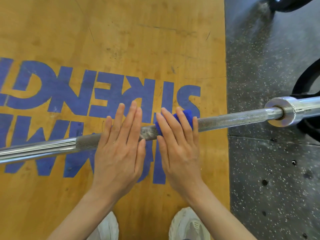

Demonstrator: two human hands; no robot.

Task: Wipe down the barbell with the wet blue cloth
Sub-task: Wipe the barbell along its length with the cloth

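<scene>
From the head camera, looking straight down, the barbell point(233, 119) crosses the picture from lower left to upper right, above a wooden platform point(121, 32). Its shaft is smooth and shiny at the far left and knurled from there on towards the collar point(281, 111) and sleeve point(306, 104) at the right edge.

The left hand point(117, 149) lies flat over the knurled shaft, palm down, fingers straight and held close together, reaching past the bar; it hides the stretch of shaft under it. The right hand point(180, 149) lies just beside it, also palm down with straight fingers only slightly parted, pressing the cloth point(187, 116) onto the bar. The cloth is blue and sits on the shaft under the right fingers, showing past the fingertips and on the left of the hand; most of it is covered by the hand. Whether it wraps all the way round the bar cannot be told. A short bare stretch of knurling shows between the two hands.

The platform carries large blue letters point(69, 90), upside down from this view. To the right lies dark speckled rubber flooring point(268, 170), over which the collar and sleeve hang. A black plate point(306, 80) shows behind the sleeve at the right edge, and another dark object point(290, 4) at the top right corner, too cropped to name. At the bottom, two pale shoes point(188, 226) stand on the platform between the forearms.
</scene>
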